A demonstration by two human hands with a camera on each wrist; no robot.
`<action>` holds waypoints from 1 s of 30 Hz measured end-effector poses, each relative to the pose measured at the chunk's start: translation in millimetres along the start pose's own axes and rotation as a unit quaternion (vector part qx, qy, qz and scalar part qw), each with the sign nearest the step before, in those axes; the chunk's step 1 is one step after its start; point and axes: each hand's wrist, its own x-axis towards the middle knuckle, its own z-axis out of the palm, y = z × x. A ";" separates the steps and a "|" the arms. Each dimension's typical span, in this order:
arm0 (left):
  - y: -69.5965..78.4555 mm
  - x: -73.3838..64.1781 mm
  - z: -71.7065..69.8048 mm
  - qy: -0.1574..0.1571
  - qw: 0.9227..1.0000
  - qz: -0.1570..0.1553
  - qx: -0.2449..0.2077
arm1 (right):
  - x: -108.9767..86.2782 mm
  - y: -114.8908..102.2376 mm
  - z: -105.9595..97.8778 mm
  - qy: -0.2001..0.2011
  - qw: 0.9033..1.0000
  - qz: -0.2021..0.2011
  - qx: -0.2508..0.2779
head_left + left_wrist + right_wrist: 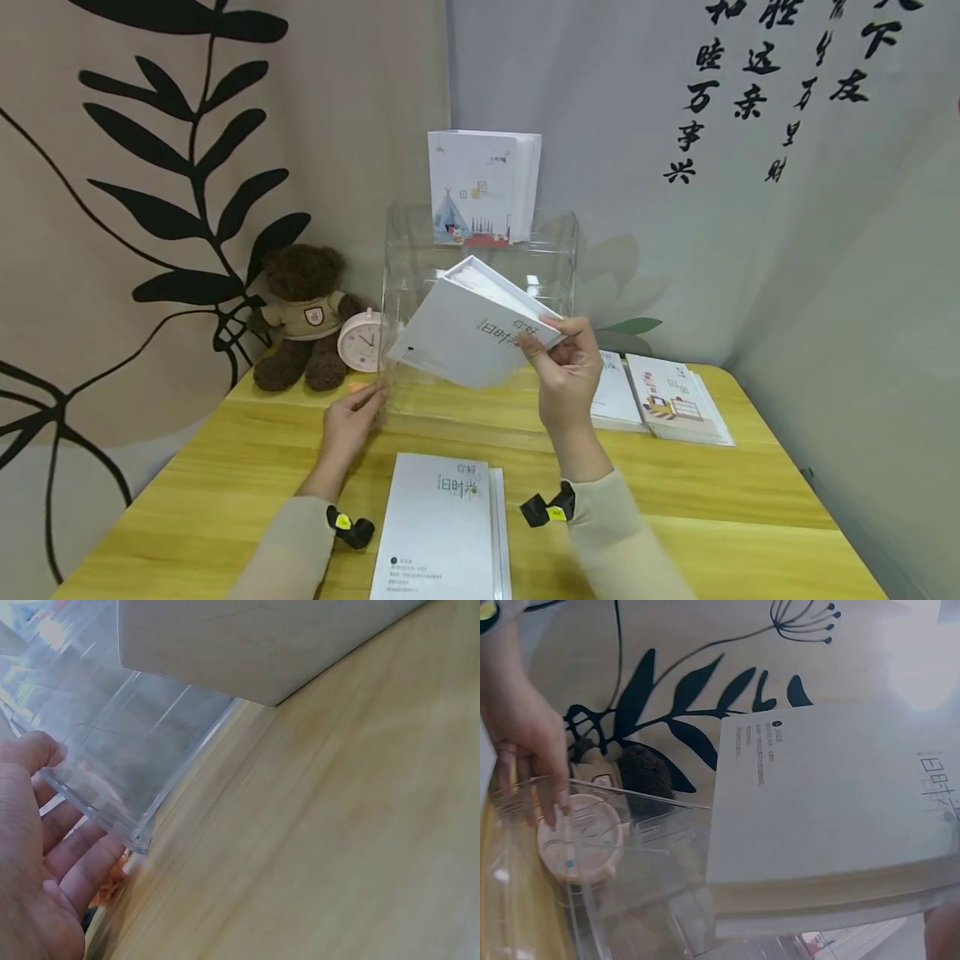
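My right hand [567,375] holds a white book [457,337] tilted in the air, thumb on its cover near the printed characters. In the right wrist view the book's thick cream page edge shows between white covers. A clear acrylic rack [557,262] stands behind it. My left hand [352,421] grips the rack's lower left edge; in the left wrist view its thumb lies on one side of the clear panel [139,742] and its fingers on the other. Another white book [474,187], with a tent picture, stands upright with others in the rack's top.
White books [435,525] lie stacked at the table's front. More books [678,400] lie at the right, behind my right arm. A pink alarm clock [360,342] and a brown teddy bear [306,312] sit left of the rack. Wall hangings rise behind the wooden table [247,467].
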 end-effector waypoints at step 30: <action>1.6 3.2 0.1 0.000 1.000 -0.003 0.021 | -49.7 -19.2 -131.2 0.038 0.898 0.428 -0.090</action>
